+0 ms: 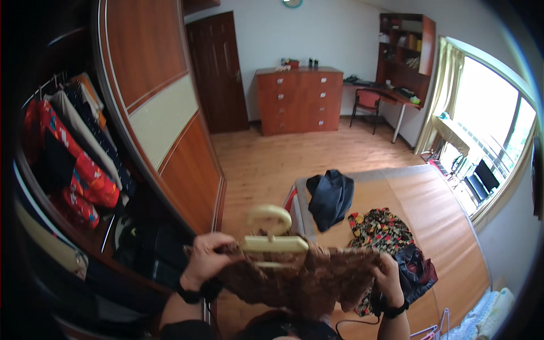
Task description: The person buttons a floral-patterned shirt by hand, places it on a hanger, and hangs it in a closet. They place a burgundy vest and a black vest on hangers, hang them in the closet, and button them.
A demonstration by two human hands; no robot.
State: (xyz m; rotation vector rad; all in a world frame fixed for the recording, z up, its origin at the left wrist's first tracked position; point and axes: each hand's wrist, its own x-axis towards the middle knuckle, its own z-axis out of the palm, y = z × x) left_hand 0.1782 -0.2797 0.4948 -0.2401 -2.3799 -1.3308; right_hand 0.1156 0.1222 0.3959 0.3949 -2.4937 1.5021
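Observation:
A brown patterned garment (306,280) hangs spread between my two hands in front of me. A cream plastic hanger (275,243) sits at its top, its hook standing up above the cloth. My left hand (207,258) pinches the garment's left shoulder, near the end of the hanger. On the other side, my right hand (390,277) grips the garment's right edge. The hanger's lower parts are hidden inside the cloth. Both wrists wear dark bands.
To the left, an open wardrobe holds hanging clothes (85,153) beside its sliding door (156,113). On the mat-covered bed (419,198) lie a dark garment (331,198), a floral garment (381,229) and a dark shiny garment (416,272). Hangers (436,328) lie at the lower right.

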